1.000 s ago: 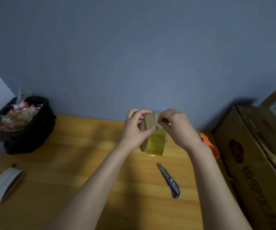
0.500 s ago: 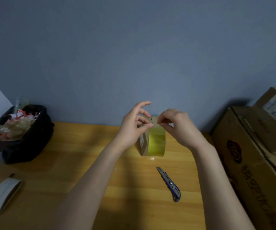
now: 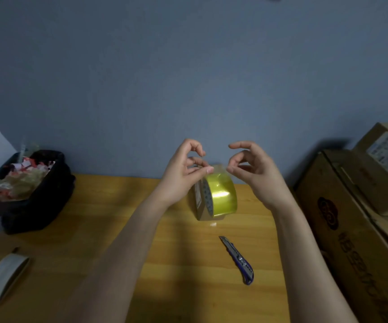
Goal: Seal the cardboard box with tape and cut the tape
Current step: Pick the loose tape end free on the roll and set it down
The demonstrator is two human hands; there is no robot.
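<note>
A roll of shiny yellow tape [image 3: 223,197] stands on edge on the wooden table [image 3: 109,206]. A small cardboard box [image 3: 197,199] with a white label stands against the roll's left side, mostly hidden by it. My left hand [image 3: 183,171] and my right hand [image 3: 253,169] hover just above the roll. Each pinches one side of the translucent tape end [image 3: 218,169] between thumb and fingertip, the other fingers curled up. A blue utility knife [image 3: 238,261] lies on the table in front of the roll, untouched.
A black bin [image 3: 36,201] full of paper and tape scraps sits at the table's far left. A flat grey roll [image 3: 1,279] lies near the front left edge. Large cardboard boxes [image 3: 351,229] stand stacked along the right. A blue wall rises behind.
Both hands have lifted off the top of the small box and moved slightly apart, with the tape end now pinched between them. The fingers have uncurled upward. The knife has not moved.
</note>
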